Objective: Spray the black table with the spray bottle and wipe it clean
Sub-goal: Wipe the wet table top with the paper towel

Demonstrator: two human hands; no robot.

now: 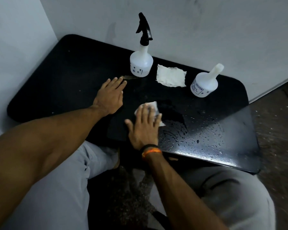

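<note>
Your left hand [111, 95] lies flat and empty, fingers spread, on the table [56, 77] left of centre, bracing it. The black top fills the middle of the frame, its left half looking mostly dry.

Just above and right of that hand, at upper centre, the spray bottle [141, 63] stands upright against the wall, black trigger head on top. It looks like thin, light plastic; take it round the neck under the trigger, and mind wet fingers slipping.

Right of it a spare wipe [171, 78] lies flat and untouched.

Lower, at centre frame, your right hand [145, 125] presses flat on a white wipe [154, 107], palm and fingers holding it down; only its edges show. Judged from its look, it is soft and limp and will bunch or tear once soaked, so keep the palm spread over it.

Further right, a second bottle [204, 83] with no trigger head stands tilted in view.

At lower right the top is beaded with droplets: that patch is not yet wiped.
</note>
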